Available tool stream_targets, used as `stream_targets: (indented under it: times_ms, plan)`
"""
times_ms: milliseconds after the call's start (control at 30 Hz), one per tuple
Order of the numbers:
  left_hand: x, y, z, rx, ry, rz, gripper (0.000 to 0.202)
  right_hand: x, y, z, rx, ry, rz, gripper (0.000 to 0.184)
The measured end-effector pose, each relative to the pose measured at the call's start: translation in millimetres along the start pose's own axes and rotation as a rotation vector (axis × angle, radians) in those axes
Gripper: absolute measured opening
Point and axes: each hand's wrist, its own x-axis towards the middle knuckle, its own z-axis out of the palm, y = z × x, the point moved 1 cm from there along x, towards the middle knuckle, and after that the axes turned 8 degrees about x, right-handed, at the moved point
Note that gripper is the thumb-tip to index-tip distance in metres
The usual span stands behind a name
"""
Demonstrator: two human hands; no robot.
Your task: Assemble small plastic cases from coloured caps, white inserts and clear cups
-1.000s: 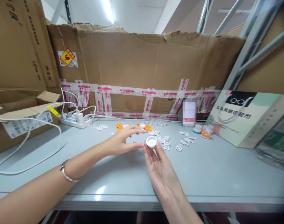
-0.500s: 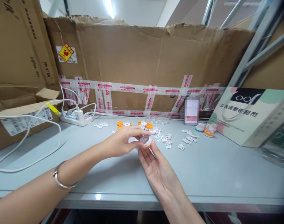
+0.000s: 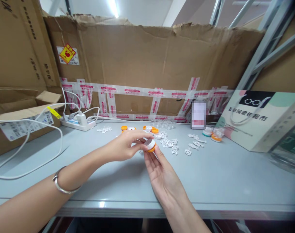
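Note:
A small round orange-and-white case (image 3: 151, 145) with a greyish, see-through-looking top is held up over the table, slightly tilted. My left hand (image 3: 128, 145) pinches its white upper part from the left, thumb in front and fingers behind. From below and the right, my right hand (image 3: 162, 176) grips its orange base between thumb and fingertips, palm turned up. Just beyond the hands lie orange and white round parts (image 3: 154, 130), partly hidden by my left hand. Small white openwork plastic pieces (image 3: 170, 142) are scattered to the right of them.
Clear plastic cups (image 3: 163, 124) stand at the back. Farther right are more white pieces (image 3: 196, 142), a propped phone (image 3: 198, 115), assembled round cases (image 3: 216, 137) and a printed carton (image 3: 251, 126). A power strip (image 3: 78, 123), looping white cable (image 3: 27, 177) and open cardboard box (image 3: 23, 124) occupy the left.
Both hands still hold the case, which has risen very slightly. It is tilted a little differently, with its white side and orange rim showing more. The view has shifted slightly.

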Motion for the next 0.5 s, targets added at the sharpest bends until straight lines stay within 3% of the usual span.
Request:
stream_targets:
  times_ms: [500]
  plan:
    - [2.3,-1.8,-2.0,-0.301,-0.11,-0.084,0.028,-0.9,1.9,2.1,0.025,0.049,-0.01,0.014]
